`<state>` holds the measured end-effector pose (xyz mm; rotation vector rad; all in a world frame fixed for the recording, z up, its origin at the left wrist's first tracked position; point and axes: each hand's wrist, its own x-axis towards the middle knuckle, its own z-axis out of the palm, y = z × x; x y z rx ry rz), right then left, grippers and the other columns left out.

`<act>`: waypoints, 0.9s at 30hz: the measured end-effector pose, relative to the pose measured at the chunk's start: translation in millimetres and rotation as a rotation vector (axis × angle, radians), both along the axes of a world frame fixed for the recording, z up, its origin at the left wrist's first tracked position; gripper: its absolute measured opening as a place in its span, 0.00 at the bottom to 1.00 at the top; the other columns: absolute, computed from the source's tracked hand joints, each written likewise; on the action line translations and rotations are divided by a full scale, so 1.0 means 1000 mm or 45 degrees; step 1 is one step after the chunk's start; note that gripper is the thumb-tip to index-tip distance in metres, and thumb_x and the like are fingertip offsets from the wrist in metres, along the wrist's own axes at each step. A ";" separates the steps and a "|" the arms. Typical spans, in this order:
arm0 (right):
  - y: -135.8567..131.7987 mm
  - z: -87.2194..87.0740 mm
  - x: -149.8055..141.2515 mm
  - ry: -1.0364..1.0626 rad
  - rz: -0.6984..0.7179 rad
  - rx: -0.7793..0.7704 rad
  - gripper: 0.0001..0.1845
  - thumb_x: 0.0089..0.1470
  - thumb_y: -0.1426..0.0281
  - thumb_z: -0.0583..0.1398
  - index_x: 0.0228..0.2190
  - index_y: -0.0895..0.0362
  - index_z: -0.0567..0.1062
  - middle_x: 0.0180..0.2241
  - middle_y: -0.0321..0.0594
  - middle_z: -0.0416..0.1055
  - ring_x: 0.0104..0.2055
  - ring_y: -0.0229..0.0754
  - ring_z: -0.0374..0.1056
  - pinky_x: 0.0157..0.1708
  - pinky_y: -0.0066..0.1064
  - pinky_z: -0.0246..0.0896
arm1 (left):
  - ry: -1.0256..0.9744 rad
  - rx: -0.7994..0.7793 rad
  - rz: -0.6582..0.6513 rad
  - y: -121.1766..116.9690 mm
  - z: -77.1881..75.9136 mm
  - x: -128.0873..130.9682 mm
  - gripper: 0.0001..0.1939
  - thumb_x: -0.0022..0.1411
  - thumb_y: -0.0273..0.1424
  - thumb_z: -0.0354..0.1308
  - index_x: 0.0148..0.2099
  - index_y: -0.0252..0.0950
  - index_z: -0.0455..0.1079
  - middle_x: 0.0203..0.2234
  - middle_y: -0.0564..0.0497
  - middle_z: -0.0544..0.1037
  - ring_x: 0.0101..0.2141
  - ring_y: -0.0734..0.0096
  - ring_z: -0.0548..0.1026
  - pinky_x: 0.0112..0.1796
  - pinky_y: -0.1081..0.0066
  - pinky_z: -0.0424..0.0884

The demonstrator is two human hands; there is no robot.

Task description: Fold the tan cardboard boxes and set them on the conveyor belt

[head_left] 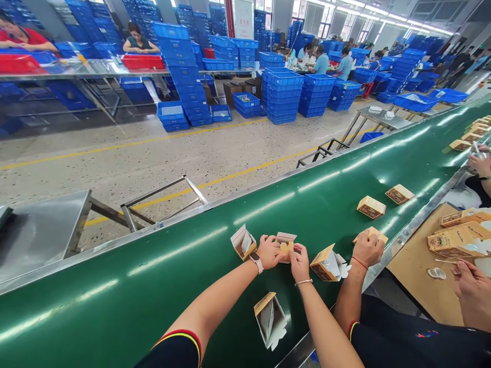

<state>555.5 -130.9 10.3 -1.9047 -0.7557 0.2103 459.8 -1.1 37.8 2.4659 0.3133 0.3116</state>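
Observation:
On the green conveyor belt (184, 255), a small brown-and-white carton (285, 246) with raised flaps is between my two hands. My left hand (268, 252), wearing a pink-banded watch, is closed on the carton's left side. Against its right side my right hand (299, 263) has its fingers bent round the edge. Just left of my left hand stands an open carton (242, 244) with a white insert. Nearer to me, another open carton (269, 322) also holds a pale insert. To the right of my right hand sits a third open carton (329, 265).
At the right, a co-worker's hand (368, 249) rests on a carton. Two closed cartons (371, 207) (399, 194) lie farther along the belt. A brown board (418, 266) beside the belt bears more cartons. Across the aisle are stacked blue crates (284, 97) and seated people.

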 end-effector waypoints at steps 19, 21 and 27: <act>-0.019 -0.012 0.018 0.142 -0.575 -0.128 0.29 0.44 0.59 0.60 0.47 0.57 0.65 0.48 0.52 0.64 0.45 0.52 0.66 0.39 0.40 0.66 | -0.139 -1.430 0.779 -0.025 0.018 0.039 0.17 0.51 0.24 0.62 0.43 0.36 0.63 0.42 0.43 0.73 0.43 0.65 0.74 0.43 0.66 0.70; -0.045 -0.002 0.024 0.087 -0.626 -0.169 0.30 0.46 0.60 0.59 0.50 0.56 0.64 0.53 0.56 0.60 0.50 0.56 0.63 0.43 0.44 0.64 | -0.175 -1.364 0.694 -0.028 0.032 0.023 0.16 0.50 0.26 0.63 0.43 0.36 0.65 0.44 0.43 0.73 0.47 0.62 0.72 0.44 0.66 0.69; -0.067 0.039 0.058 -0.310 -0.552 -0.721 0.17 0.49 0.66 0.59 0.41 0.58 0.74 0.46 0.59 0.66 0.50 0.60 0.64 0.43 0.44 0.62 | -0.308 -1.138 0.535 -0.016 0.075 -0.029 0.12 0.52 0.34 0.62 0.38 0.35 0.69 0.36 0.46 0.76 0.39 0.64 0.75 0.38 0.67 0.71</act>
